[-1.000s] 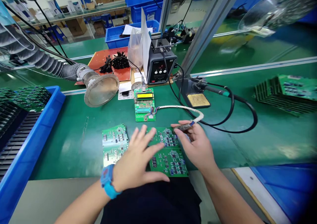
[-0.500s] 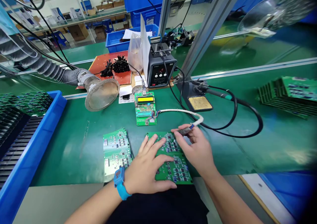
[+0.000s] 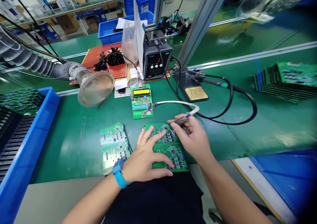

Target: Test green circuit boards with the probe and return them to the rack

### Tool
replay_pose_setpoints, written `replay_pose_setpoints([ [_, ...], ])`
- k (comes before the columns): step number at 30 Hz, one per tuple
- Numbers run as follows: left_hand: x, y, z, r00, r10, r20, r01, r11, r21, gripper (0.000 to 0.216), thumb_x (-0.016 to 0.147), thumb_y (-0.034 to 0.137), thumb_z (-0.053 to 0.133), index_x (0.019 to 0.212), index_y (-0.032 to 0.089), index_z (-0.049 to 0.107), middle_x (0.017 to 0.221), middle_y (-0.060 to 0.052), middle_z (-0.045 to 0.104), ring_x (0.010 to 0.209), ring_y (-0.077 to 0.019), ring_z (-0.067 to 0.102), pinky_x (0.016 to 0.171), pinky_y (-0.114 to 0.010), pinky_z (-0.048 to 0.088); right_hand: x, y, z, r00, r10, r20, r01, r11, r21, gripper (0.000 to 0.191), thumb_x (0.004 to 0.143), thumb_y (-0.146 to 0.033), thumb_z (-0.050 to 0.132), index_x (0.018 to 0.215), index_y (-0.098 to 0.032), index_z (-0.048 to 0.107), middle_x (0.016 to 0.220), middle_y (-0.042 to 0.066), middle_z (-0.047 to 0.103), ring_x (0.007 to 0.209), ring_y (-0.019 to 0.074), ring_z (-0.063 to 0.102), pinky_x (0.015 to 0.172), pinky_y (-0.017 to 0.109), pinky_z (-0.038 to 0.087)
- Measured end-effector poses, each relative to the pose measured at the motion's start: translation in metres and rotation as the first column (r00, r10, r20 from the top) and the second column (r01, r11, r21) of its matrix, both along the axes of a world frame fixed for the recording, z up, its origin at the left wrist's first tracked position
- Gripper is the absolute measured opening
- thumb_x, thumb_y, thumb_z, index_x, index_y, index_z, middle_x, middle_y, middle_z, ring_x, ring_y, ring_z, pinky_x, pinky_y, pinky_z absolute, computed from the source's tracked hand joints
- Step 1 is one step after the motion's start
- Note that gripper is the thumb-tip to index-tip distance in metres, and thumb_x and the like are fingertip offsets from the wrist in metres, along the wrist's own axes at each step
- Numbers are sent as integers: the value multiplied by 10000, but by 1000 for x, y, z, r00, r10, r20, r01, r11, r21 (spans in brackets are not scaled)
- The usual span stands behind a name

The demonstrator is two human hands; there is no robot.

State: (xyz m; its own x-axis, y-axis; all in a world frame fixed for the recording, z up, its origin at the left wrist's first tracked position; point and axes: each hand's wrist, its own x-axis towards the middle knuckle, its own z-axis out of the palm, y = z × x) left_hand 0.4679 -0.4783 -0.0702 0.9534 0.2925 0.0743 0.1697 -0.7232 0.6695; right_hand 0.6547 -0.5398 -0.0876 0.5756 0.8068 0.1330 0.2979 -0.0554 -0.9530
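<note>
The left hand [image 3: 142,161] lies palm down with its fingers spread loosely over the near-left part of a green circuit board [image 3: 179,159]; it grips nothing, and whether every fingertip touches is hard to tell. The board is flat on the green desk [image 3: 223,143], at its near edge. The right hand [image 3: 194,138] pinches a small grey probe [image 3: 180,121] between thumb and fingers over the board's far right corner; contact between probe and board cannot be made out. From the probe a white-sleeved cable [image 3: 178,102] curves left to a smaller board with a lit yellow display [image 3: 141,92], just beyond the circuit board. Left of the left hand lie more boards [image 3: 112,141]; farther left stands a blue bin [image 3: 47,128]. A soldering station [image 3: 158,64] sits at the far side.
</note>
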Motion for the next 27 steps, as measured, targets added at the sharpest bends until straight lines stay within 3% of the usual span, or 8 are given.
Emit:
replay_pose_setpoints([
  [3,0,-1,0,1000,1,-6,-1,1000,16,164,771,404,774,907,320,741,1558,-7,221,1447,-391,38,1118,-656,-2,0,1,0,1000,5,5,-5,1000,5,217,849,-362,600,1002,-226,526,939,72,715,901,216,679,846,381,527],
  [6,-1,-1,-2,1000,18,-5,-17,999,46,367,742,431,791,1061,285,683,1567,-49,210,1448,-384,65,1130,-646,28,0,1,-1,1000,12,0,-12,1000,13,220,845,-361,601,1000,-226,525,934,72,713,896,213,678,839,378,531],
  [10,-2,-1,-5,999,38,6,-39,993,112,911,699,515,796,1410,161,352,1550,-174,222,1451,-344,113,1160,-600,76,0,1,0,1000,4,-17,-4,1000,7,228,835,-359,608,997,-223,525,924,75,715,883,211,681,831,376,538],
  [12,-2,0,-5,1000,28,-8,-27,987,157,1034,708,543,777,1468,133,208,1548,-201,209,1451,-338,118,1161,-597,95,0,1,0,1000,1,-26,-1,1000,7,232,829,-357,613,995,-221,525,924,78,716,880,211,682,832,377,540],
  [21,0,-3,1,998,48,-40,-38,976,214,937,709,533,769,1402,122,290,1537,-189,252,1444,-328,163,1172,-575,128,0,1,1,1000,4,-22,-4,1000,10,238,829,-371,615,989,-221,522,915,79,718,872,212,686,823,377,551],
  [27,-1,-5,-3,998,60,15,-62,981,186,1056,709,536,779,1447,134,139,1534,-207,246,1451,-320,136,1169,-580,140,0,1,1,1000,-1,-11,1,1000,9,245,830,-389,613,986,-221,526,918,82,719,878,218,687,824,384,550],
])
